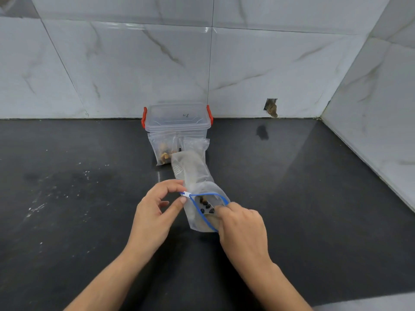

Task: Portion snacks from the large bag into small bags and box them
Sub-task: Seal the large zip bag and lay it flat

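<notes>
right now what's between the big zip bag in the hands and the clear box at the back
In the head view, two small bags: one with snacks and one that looks empty, propped against the clear box, behind the big zip bag.

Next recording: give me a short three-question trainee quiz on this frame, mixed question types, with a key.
1. True or false: the lid of the clear box with red latches is off.
2. Multiple choice: the left hand pinches A) a red latch B) the white slider on the large bag's blue zip C) a small bag.
3. Fill in: the right hand's fingers reach into the ____ of the large bag.

Key:
1. False; the lid is on the box.
2. B.
3. Open mouth. The small bag with snacks leans against the box front, untouched.
</notes>
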A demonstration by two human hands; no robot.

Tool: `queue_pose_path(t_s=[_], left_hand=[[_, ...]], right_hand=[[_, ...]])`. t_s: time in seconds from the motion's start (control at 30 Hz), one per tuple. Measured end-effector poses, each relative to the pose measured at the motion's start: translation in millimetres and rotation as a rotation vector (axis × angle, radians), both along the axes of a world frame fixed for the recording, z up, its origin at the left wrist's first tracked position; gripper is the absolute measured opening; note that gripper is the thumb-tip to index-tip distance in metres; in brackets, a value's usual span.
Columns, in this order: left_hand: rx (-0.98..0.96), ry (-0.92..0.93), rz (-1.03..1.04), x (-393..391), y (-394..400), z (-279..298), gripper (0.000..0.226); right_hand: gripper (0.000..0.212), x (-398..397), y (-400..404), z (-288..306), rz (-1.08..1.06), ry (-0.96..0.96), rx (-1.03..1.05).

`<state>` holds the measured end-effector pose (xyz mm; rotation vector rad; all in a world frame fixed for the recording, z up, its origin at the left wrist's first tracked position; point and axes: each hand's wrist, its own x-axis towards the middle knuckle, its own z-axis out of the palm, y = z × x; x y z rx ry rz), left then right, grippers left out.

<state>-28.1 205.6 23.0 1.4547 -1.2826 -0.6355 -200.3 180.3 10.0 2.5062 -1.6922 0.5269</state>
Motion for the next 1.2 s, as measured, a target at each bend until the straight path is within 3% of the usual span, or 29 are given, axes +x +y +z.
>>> queue_pose_path(t_s=[0.13,0.23,0.37,0.43,0.5,0.63,0.73,0.83,0.97,1.07,1.2], left_hand=[[-0.065,-0.049,-0.032,-2,-4,8,0.009],[-0.120,-0.108,-0.051,-3,-8,16,0.008],[-0.189,-0.164,-0.048,0,-17,29,0.021],[-0.219,-0.149,-0.037,2,-21,35,0.010],[-0.237,-0.095,-0.038,5,-23,40,0.006],[-0.239,-0.054,-0.027,13,-27,43,0.006],[-0.235,-0.059,-0.003,21,-26,41,0.010],[-0.209,0.088,-0.048,29,-22,40,0.029],[-0.001,0.257,-0.245,37,-21,23,0.084],[0.155,0.340,-0.322,34,-20,9,0.067],[0.107,0.419,-0.201,30,-25,8,0.044]], right_hand=[[0.029,-15,1,3,-0.012,-0.211,0.063],[0.015,-21,-1,14,-0.022,-0.490,0.168],[0.040,-25,-2,30,-0.002,-0.825,0.281],[0.066,-28,-2,32,-0.001,-0.833,0.366],[0.070,-30,-1,32,-0.005,-0.783,0.409],[0.033,-26,2,34,0.068,-1.053,0.542],[0.008,-11,-1,42,-0.023,-1.292,0.471],[0.014,1,-10,52,-0.086,-1.339,0.366],[0.021,11,-20,67,-0.054,-1.338,0.298],[0.024,15,-25,74,-0.108,-1.328,0.308],[0.052,2,-24,71,-0.246,-1.264,0.482]])
